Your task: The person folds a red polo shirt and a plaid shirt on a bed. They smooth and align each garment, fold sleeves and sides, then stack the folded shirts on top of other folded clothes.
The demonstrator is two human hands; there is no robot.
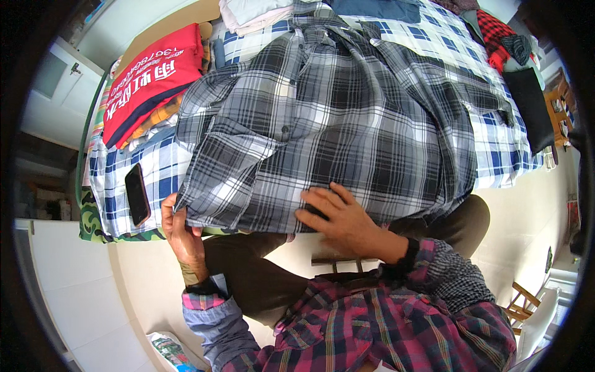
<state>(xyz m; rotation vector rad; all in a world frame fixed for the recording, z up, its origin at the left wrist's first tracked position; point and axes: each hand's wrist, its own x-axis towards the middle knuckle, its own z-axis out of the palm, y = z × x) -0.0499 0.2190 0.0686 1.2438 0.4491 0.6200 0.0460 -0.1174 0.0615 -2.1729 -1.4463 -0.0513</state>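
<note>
A black, grey and white plaid shirt (pixel 347 142) lies spread across the bed, its collar toward the far side and its hem along the near edge. One sleeve stretches out to the right. My left hand (pixel 181 229) pinches the shirt's near left corner, thumb and fingers closed on the cloth. Over the lower middle of the shirt, near the hem, my right hand (pixel 338 217) rests palm down with its fingers spread. It holds nothing.
A phone (pixel 137 194) lies on the blue-and-white checked sheet (pixel 111 180) left of the shirt. Folded clothes topped by a red garment (pixel 158 80) sit at the far left. Dark clothing (pixel 530 105) lies at the right edge. My knees are against the bed's near side.
</note>
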